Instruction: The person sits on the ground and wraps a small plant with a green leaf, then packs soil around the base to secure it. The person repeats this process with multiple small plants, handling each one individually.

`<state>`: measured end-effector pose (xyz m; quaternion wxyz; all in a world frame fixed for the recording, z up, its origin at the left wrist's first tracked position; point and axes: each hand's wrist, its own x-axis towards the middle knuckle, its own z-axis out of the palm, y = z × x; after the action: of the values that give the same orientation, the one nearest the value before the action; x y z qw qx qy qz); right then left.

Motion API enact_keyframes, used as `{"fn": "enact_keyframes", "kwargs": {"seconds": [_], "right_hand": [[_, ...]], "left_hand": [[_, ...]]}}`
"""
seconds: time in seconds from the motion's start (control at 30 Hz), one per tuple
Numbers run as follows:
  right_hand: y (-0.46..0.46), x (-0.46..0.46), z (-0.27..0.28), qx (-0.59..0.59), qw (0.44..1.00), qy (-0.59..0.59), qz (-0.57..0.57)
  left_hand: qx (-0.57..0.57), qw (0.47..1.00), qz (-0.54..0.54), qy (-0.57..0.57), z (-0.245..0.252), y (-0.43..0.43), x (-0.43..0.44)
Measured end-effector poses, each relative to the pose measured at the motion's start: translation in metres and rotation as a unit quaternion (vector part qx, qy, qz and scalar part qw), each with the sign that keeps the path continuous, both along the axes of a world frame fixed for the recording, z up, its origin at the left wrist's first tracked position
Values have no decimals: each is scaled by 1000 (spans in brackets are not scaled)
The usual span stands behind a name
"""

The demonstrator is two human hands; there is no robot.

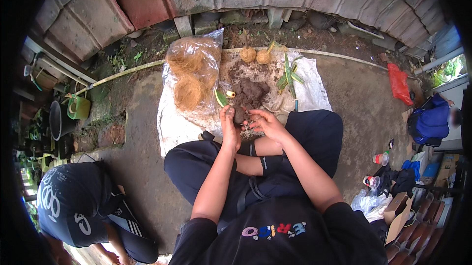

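Observation:
My left hand [230, 126] is closed around a dark ball of soil [239, 115], and a variegated green and yellow leaf [221, 98] rises just above its fingertips. At the ball's right side is my right hand [266, 124], its fingers spread near pale stringy roots [254, 129]. Beyond both hands lies a heap of dark soil [251, 93] on a white sack [312, 93]. A small spool of yellowish thread [231, 94] sits left of the heap. Brown coconut fibre [188, 89] lies to the left, partly in a clear plastic bag [213, 52].
Two fibre-wrapped balls with plants [247, 54] stand at the sack's far edge. Cut snake plant leaves [289, 76] lie right of the soil. One person [73, 206] sits at lower left, another [431, 119] at far right. Plastic cups [380, 159] stand at right.

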<state>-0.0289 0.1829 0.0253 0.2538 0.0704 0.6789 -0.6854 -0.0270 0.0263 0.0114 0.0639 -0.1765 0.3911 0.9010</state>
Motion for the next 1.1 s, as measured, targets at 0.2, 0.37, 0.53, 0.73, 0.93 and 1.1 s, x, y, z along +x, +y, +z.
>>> {"fn": "enact_keyframes", "kwargs": {"seconds": [0.2, 0.37, 0.53, 0.73, 0.93, 1.1], "right_hand": [[-7, -2, -6, 25, 998, 50, -4], [-10, -3, 10, 171, 973, 156, -2], [-1, -1, 16, 207, 951, 221, -69], [-15, 4, 43, 210, 921, 326, -43], [-27, 9, 41, 304, 845, 439, 24], [-32, 29, 25, 274, 872, 405, 39]], "left_hand": [[-110, 993, -9, -35, -1, 5, -1], [-119, 993, -1, -21, -1, 7, 2], [-97, 993, -47, -44, -2, 2, 3], [-79, 996, -39, 0, -9, 6, 4], [-46, 997, -52, 20, -11, 4, 10], [-21, 1000, -14, 8, -13, 4, 10]]}}
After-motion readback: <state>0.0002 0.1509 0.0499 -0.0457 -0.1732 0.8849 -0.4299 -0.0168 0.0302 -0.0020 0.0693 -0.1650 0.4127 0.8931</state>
